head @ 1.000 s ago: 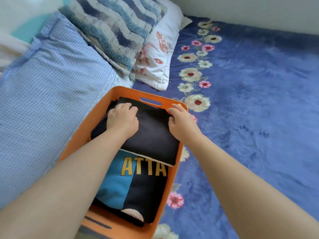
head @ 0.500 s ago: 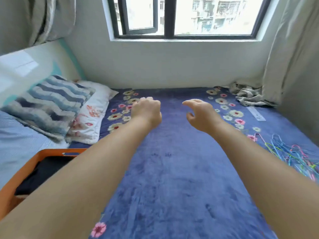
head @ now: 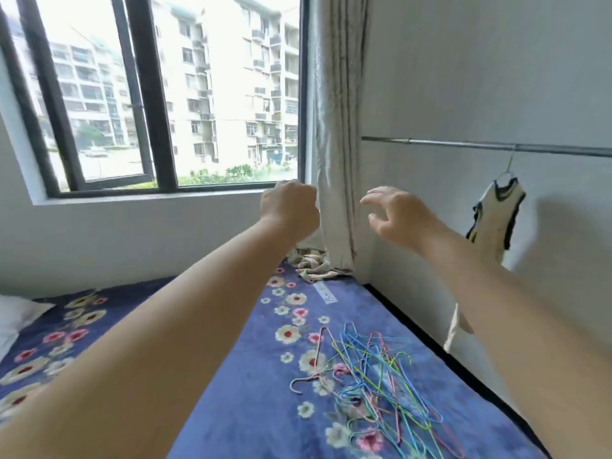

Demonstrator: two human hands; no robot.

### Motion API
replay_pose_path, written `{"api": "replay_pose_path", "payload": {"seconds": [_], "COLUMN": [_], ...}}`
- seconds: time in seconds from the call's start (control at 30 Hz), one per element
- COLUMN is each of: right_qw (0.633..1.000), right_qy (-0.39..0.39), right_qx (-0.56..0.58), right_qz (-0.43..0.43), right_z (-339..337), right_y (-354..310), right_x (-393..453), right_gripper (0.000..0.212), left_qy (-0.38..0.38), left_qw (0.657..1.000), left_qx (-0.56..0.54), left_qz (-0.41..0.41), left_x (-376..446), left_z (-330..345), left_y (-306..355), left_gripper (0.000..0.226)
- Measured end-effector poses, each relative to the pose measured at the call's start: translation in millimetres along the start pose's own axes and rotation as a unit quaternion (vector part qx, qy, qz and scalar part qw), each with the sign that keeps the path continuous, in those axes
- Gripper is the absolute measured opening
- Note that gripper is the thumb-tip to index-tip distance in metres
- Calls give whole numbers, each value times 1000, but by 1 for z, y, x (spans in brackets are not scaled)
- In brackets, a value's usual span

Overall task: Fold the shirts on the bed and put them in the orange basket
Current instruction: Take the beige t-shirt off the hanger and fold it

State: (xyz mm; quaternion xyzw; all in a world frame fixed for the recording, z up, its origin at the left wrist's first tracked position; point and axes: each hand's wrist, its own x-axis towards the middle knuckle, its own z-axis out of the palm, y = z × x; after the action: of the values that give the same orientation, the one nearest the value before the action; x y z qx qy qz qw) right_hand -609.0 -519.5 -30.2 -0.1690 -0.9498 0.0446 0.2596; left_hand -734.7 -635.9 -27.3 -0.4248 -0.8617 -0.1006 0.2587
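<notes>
View swung right since half second ago; orange basket gone from frame, both arms now raised toward curtain [head: 334, 127]. Left hand [head: 288, 207] clenched, holding nothing, centre frame. Right hand [head: 395, 215] released, fingers spread. Shirt [head: 496, 217] hangs on rail [head: 480, 145], right. Hangers [head: 371, 385] piled on bed [head: 251, 409], lower right.

A heap of wire hangers [head: 374, 376] is lying on the bed [head: 251, 392], toward its right side near the wall [head: 480, 77]. A crumpled cloth [head: 313, 265] is sitting in the far corner, at the foot of the curtain [head: 334, 127]. Right of the curtain, a shirt [head: 495, 220] is hanging from a rail [head: 463, 144] along the wall. The window [head: 165, 94] is standing behind the bed, and a pillow [head: 15, 314] is lying at the left edge.
</notes>
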Motion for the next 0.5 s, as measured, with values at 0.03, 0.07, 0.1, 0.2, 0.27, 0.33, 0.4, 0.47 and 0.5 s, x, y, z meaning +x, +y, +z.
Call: {"api": "replay_pose_path", "payload": {"seconds": [0.03,0.07,0.1,0.2,0.27,0.33,0.4,0.47,0.5], "right_qw": [1000,1000,999,996,994,991,990,987,986], "right_qy": [8,13,13,30,44,55,53,52,54], "right_qx": [-9,-20,-35,-68,-77,-82,-76,-73,-75], "right_qz": [5,9,16,39,59,87,110,131,141], "right_z": [-15,-26,-40,-70,-83,-92,-98,-104,-108], "right_y": [17,32,50,111,153,201,244,287,310], "right_x": [-2,-3,-6,-13,-14,-13,-5,9,14], "right_gripper": [37,36,36,38,38,38,38,37,37], "left_qy": [7,11,12,18,12,14,6,-10,-15], "left_qw": [1000,1000,999,998,997,995,994,992,992], "left_qx": [-3,-8,-11,-37,-50,-64,-75,-93,-99], "left_qz": [15,24,32,54,65,77,83,83,82], "left_x": [13,23,36,75,98,128,157,188,205], "left_z": [-2,-3,-3,3,13,29,45,60,67], "left_y": [19,34,53,108,140,175,203,235,252], "left_gripper": [26,27,27,23,23,24,23,22,23]}}
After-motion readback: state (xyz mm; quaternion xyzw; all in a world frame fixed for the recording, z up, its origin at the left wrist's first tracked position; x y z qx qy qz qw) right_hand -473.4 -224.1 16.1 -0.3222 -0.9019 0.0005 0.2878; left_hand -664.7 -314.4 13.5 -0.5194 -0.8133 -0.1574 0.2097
